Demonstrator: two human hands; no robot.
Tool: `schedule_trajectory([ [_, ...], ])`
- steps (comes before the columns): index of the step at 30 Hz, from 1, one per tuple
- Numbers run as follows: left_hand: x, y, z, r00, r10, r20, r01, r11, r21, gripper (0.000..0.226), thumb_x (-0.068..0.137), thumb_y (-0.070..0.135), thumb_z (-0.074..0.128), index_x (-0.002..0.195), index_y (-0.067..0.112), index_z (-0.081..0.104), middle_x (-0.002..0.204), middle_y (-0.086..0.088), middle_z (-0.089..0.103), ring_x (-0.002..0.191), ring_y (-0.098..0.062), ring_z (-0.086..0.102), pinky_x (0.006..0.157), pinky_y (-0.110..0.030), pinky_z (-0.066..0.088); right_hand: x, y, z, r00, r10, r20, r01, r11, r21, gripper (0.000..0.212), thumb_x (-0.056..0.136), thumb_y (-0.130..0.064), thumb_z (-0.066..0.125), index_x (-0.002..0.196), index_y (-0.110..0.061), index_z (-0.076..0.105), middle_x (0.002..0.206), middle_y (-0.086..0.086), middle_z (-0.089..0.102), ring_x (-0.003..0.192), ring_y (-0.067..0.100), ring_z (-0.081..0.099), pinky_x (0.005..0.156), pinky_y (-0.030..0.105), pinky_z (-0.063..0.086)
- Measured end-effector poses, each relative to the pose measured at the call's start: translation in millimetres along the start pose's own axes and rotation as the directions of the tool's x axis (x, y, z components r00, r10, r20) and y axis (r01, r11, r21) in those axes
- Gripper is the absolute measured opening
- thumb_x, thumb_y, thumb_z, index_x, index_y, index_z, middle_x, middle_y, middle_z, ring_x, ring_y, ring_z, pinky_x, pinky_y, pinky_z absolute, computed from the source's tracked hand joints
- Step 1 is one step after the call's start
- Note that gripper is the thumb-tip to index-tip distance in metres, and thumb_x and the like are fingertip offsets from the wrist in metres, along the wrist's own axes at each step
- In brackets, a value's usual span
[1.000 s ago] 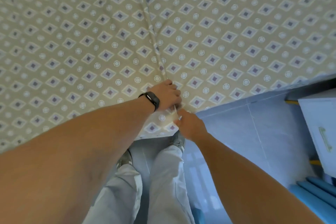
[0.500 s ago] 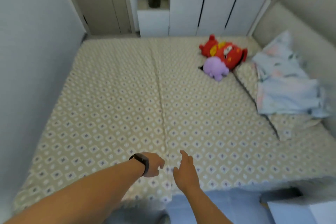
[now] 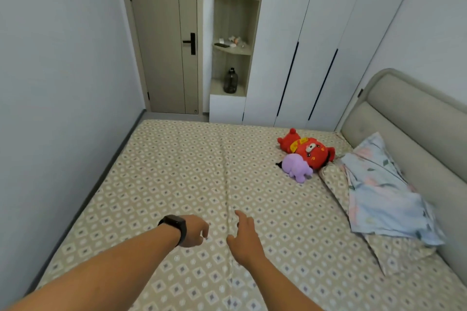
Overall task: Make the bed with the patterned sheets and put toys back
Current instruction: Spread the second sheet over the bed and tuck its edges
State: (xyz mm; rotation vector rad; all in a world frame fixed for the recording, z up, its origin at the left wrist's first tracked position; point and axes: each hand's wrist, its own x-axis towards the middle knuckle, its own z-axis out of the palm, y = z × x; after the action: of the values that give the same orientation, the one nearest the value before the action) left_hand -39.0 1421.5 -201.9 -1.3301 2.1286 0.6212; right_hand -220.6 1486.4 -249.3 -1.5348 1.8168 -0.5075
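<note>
The beige patterned sheet [image 3: 164, 184] covers the whole bed, with a raised crease [image 3: 227, 184] running down its middle. My left hand [image 3: 193, 231], a black band on its wrist, hovers just left of the crease with loosely curled fingers, holding nothing. My right hand [image 3: 243, 237] reaches forward just right of the crease, fingers relaxed, forefinger pointing ahead. A red plush toy [image 3: 307, 150] and a purple plush toy [image 3: 297, 168] lie together at the far right of the bed. A pale floral pillow [image 3: 379, 192] rests on a patterned pillow [image 3: 333, 182] by the headboard.
A padded beige headboard [image 3: 404, 118] lines the right side. A grey wall [image 3: 63, 83] borders the bed on the left. Beyond the bed stand a door [image 3: 164, 33], open shelves holding a dark bottle [image 3: 230, 81], and white wardrobe doors [image 3: 316, 45].
Both hands let go of the sheet's edge at the crease and now hover over the bed. My view lifted from the bed's near edge to the whole room.
</note>
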Motion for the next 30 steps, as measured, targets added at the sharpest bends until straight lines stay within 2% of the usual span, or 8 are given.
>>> schedule_trajectory([
  [4,13.5,4.9,-7.8,0.995,0.074,-0.063,-0.079,0.994,-0.075,0.035,0.103,0.034,0.046,0.137,0.029,0.055,0.137,0.002,0.057,0.119,-0.02,0.057,0.1,-0.036,0.047,10.1,-2.4,-8.6,0.999,-0.001,-0.046,0.0,0.999,-0.043,0.066,0.097,-0.025,0.056,0.154,-0.029,0.024,0.149,-0.001,0.029,0.119,0.021,0.054,0.094,0.037,0.051],
  [8,49.0,38.4,-11.1,0.983,0.178,-0.046,-0.183,0.973,-0.14,0.032,0.103,0.031,0.047,0.133,0.028,0.059,0.132,0.004,0.059,0.114,-0.017,0.059,0.1,-0.033,0.048,-9.1,20.2,-33.2,0.986,0.089,-0.144,-0.096,0.994,-0.043,0.062,0.1,-0.027,0.055,0.154,-0.032,0.025,0.152,-0.003,0.027,0.127,0.02,0.051,0.095,0.038,0.051],
  [11,84.0,81.1,-8.1,0.967,0.245,-0.068,-0.253,0.953,-0.169,0.029,0.104,0.029,0.046,0.131,0.026,0.058,0.134,0.002,0.057,0.114,-0.019,0.058,0.1,-0.034,0.048,-31.8,55.3,-62.9,0.966,0.161,-0.204,-0.183,0.979,-0.094,0.058,0.101,-0.03,0.053,0.153,-0.031,0.027,0.153,-0.002,0.026,0.122,0.022,0.053,0.089,0.038,0.052],
  [13,99.3,139.2,9.0,0.944,0.33,0.004,-0.325,0.933,-0.155,0.028,0.105,0.029,0.046,0.129,0.026,0.059,0.134,0.001,0.057,0.113,-0.019,0.058,0.099,-0.033,0.049,-66.0,95.3,-81.8,0.924,0.303,-0.234,-0.326,0.943,-0.068,0.057,0.101,-0.029,0.053,0.153,-0.029,0.028,0.153,0.0,0.025,0.119,0.025,0.054,0.084,0.038,0.051],
  [15,100.0,176.5,22.0,0.912,0.404,0.061,-0.395,0.91,-0.125,0.028,0.105,0.029,0.046,0.13,0.027,0.058,0.135,0.002,0.056,0.114,-0.019,0.057,0.099,-0.032,0.048,-87.3,124.0,-90.1,0.9,0.352,-0.257,-0.377,0.925,-0.053,0.057,0.101,-0.029,0.053,0.152,-0.03,0.029,0.154,0.001,0.024,0.115,0.026,0.056,0.08,0.037,0.049],
  [20,103.7,284.5,24.4,0.818,0.546,0.183,-0.562,0.825,0.052,0.034,0.103,0.029,0.045,0.136,0.027,0.057,0.135,0.002,0.057,0.119,-0.021,0.057,0.101,-0.036,0.047,-114.1,200.2,-126.1,0.845,0.471,-0.253,-0.49,0.871,-0.017,0.057,0.099,-0.029,0.053,0.151,-0.028,0.031,0.152,0.001,0.027,0.114,0.027,0.057,0.09,0.039,0.051],
  [25,131.1,351.2,24.1,0.896,0.417,0.153,-0.425,0.905,0.025,0.034,0.102,0.027,0.045,0.135,0.029,0.057,0.137,0.002,0.057,0.117,-0.021,0.058,0.102,-0.038,0.049,-120.3,278.0,-175.7,0.892,0.421,-0.163,-0.435,0.898,-0.065,0.046,0.1,-0.032,0.05,0.145,-0.027,0.041,0.148,-0.001,0.034,0.113,0.023,0.058,0.087,0.035,0.049],
  [30,155.0,375.6,33.3,0.95,0.295,0.098,-0.285,0.953,-0.102,0.034,0.102,0.025,0.044,0.133,0.029,0.057,0.136,0.0,0.056,0.115,-0.022,0.059,0.097,-0.035,0.05,-98.5,338.7,-214.1,0.912,0.411,-0.01,-0.408,0.903,-0.137,0.036,0.101,-0.033,0.049,0.136,-0.027,0.052,0.137,-0.003,0.05,0.111,0.018,0.057,0.095,0.033,0.048],
])
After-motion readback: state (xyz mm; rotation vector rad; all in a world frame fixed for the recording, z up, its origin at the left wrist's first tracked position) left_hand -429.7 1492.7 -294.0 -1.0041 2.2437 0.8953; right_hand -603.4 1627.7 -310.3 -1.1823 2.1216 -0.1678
